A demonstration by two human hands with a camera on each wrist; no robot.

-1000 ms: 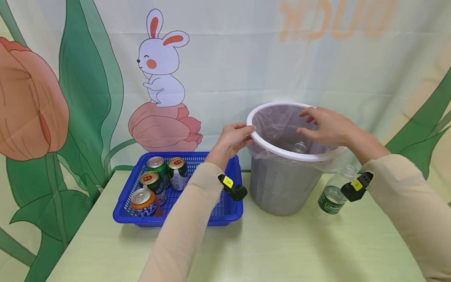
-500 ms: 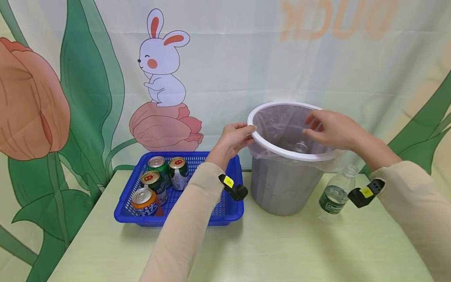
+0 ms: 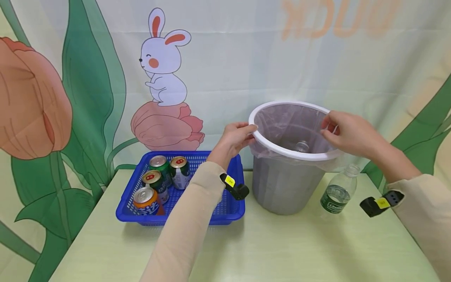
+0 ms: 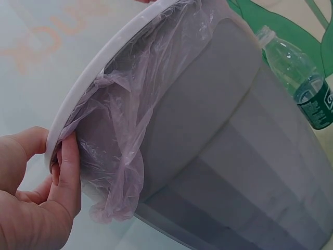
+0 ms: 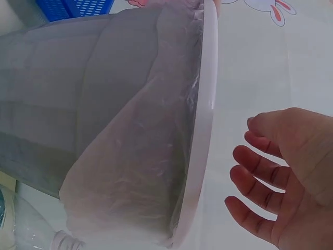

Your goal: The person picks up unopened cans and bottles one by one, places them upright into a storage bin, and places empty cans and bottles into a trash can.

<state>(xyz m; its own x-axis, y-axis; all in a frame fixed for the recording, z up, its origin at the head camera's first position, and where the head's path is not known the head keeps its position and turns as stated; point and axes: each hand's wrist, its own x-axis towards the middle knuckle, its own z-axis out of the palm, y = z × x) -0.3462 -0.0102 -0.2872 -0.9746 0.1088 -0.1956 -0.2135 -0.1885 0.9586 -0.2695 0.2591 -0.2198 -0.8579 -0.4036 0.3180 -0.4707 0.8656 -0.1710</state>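
Observation:
A grey trash can [image 3: 287, 188] with a white rim [image 3: 282, 151] and a thin plastic liner [image 4: 130, 109] stands on the table. My left hand [image 3: 237, 140] pinches its rim on the left side, thumb on top and fingers below. Over the right part of the rim hovers my right hand [image 3: 349, 131], fingers loosely curled around nothing; the right wrist view shows it apart from the rim. Inside the can, the top of a clear plastic bottle [image 3: 302, 147] shows, its lower part hidden. Another clear bottle [image 3: 339, 192] with a green label stands right of the can.
A blue plastic basket [image 3: 225, 217] sits left of the can, partly behind my left forearm. Several drink cans stand in it, among them an orange can [image 3: 146, 200] and a green can [image 3: 160, 169]. A printed curtain [image 3: 222, 70] hangs behind the table.
My right hand has drawn back to the right and slightly down, from above the can's opening to its right rim. My left hand keeps its grip on the rim.

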